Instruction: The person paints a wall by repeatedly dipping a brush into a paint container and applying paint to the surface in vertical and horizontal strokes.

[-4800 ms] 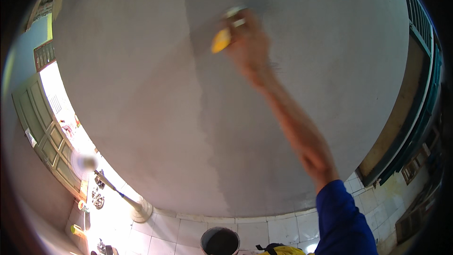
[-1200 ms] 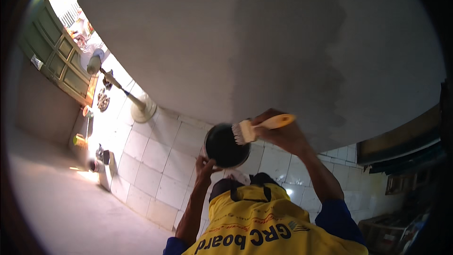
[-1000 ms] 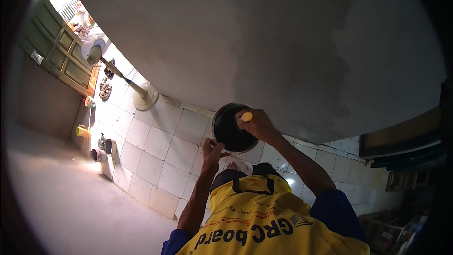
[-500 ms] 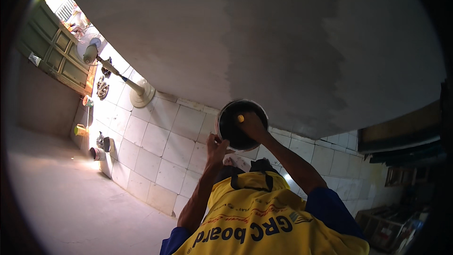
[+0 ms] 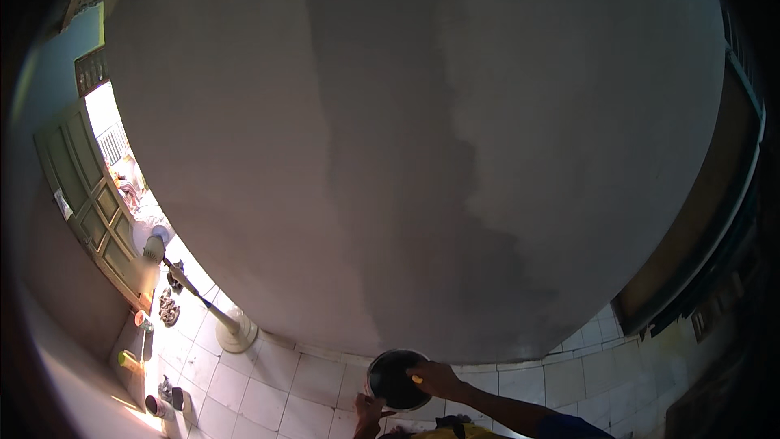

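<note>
A round, dark-inside bucket [image 5: 388, 382] with a pale rim is in front of me, close to the foot of the grey wall. At its near left edge, my left hand [image 5: 370, 408] is closed on the rim. My right hand [image 5: 441, 380] reaches over the bucket's right side, fingers wrapped round an orange-handled tool [image 5: 417, 378]. Only the handle end shows; the tool's working end is hidden and its kind cannot be told. The bucket's contents are too dark to make out.
Ahead rises a grey wall [image 5: 552, 154] with a darker, ragged-edged vertical band [image 5: 390, 130]. A pedestal fan [image 5: 236, 332] stands left on the white tiled floor [image 5: 317, 378]. Beyond it are a green panelled door [image 5: 93, 203], shoes [image 5: 168, 309] and several small containers. A dark hanging cover [image 5: 691, 268] is at right.
My view has tipped up, showing more wall and putting the bucket and hands lower in the picture. The left hand stays at the rim, the right on the orange-handled tool.
</note>
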`<action>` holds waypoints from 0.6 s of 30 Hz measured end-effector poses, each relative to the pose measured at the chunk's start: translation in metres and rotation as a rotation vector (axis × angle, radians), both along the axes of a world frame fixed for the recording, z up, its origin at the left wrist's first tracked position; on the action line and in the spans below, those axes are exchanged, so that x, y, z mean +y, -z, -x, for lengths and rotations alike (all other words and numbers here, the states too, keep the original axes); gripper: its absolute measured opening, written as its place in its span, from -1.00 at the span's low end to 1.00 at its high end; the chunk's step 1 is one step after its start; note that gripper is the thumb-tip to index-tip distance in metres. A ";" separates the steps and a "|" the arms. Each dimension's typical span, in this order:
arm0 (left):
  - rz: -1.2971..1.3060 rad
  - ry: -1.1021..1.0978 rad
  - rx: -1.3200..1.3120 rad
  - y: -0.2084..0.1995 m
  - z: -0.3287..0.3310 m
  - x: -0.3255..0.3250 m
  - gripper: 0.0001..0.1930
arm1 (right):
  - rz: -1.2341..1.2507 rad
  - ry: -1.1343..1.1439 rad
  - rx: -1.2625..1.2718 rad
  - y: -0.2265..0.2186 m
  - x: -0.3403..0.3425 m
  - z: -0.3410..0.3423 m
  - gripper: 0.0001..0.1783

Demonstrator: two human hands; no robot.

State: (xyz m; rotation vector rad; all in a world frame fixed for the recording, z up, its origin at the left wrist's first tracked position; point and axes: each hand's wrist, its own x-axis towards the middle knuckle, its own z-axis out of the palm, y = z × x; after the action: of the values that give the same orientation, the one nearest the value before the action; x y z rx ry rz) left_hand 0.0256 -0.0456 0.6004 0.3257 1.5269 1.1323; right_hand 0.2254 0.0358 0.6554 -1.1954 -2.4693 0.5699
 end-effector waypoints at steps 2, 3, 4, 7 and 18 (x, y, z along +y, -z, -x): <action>-0.013 0.007 -0.005 0.000 -0.005 0.002 -0.66 | 0.122 0.046 -0.044 0.001 0.006 -0.012 -0.74; -0.011 0.009 -0.006 -0.004 -0.006 0.003 -0.66 | 0.257 0.089 -0.085 0.000 0.008 -0.017 -0.76; 0.159 0.022 0.043 -0.009 -0.012 0.010 -0.67 | 0.245 0.087 -0.084 0.000 0.003 -0.022 -0.76; -0.126 0.022 -0.061 0.040 -0.019 -0.003 -0.69 | 0.186 0.254 0.140 -0.005 0.004 -0.043 -0.70; -0.053 -0.056 -0.137 0.015 -0.020 0.012 -0.68 | 0.899 0.587 1.041 0.006 -0.003 -0.076 -0.77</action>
State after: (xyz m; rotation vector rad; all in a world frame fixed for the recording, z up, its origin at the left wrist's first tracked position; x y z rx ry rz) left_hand 0.0457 -0.0336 0.5851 0.2379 1.3950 1.2163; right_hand 0.3014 0.0328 0.6492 -1.2918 -0.9108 1.6461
